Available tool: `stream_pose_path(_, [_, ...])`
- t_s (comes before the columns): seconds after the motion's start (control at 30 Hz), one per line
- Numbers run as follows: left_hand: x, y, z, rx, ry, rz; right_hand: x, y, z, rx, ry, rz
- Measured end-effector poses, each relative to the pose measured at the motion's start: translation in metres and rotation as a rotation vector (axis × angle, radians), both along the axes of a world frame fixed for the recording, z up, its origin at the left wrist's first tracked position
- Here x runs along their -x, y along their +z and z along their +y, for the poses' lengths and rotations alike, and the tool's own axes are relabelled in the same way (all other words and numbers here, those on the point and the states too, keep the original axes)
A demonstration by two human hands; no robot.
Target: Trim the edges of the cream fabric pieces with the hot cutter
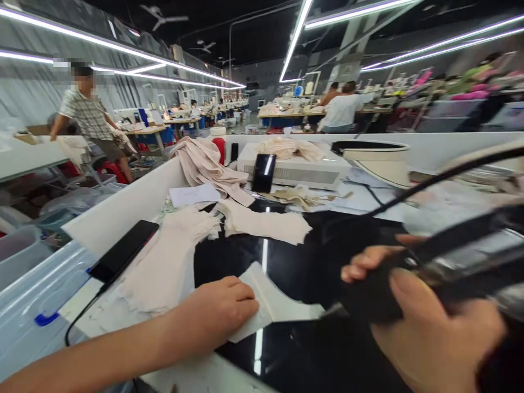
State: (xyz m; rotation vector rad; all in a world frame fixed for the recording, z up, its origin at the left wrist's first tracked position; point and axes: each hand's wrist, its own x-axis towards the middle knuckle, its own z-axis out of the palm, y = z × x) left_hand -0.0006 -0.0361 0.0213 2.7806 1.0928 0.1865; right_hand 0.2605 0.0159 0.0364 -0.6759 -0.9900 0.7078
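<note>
My left hand (229, 308) lies on a small cream fabric piece (272, 297), its fingers pressed together and curled over the left end. The fabric rests on a glossy black board (282, 346). At the right, my right hand (426, 311) is wrapped round a dark tool that looks like an iron (368, 292), smeared by motion. Its lower edge comes close to the fabric's right end; whether they touch I cannot tell. Behind the left hand lie a stack of pale cut pieces (167, 256) and a second stack (266, 222) on the board's far part.
A thick black cord (434, 183) arches across the right side. A phone (125, 251) with a cable lies at the left edge, and another phone (263, 172) leans on a white box (307, 169). Plastic bins (36, 305) stand left. Other people work farther off.
</note>
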Motion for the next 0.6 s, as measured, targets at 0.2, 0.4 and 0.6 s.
stream_pose_path(0.2, [-0.017,0.013,-0.017,0.298,0.122,-0.095,0.018,0.021,-0.013,-0.045,0.052,0.015])
stream_pose_path(0.4, [-0.025,0.022,0.013,0.247,0.087,-0.111,0.021,0.010,-0.020,-0.071,0.137,0.007])
stream_pose_path(0.6, [-0.032,0.009,0.056,0.285,-0.192,-0.200,0.027,0.005,-0.017,-0.071,0.144,-0.011])
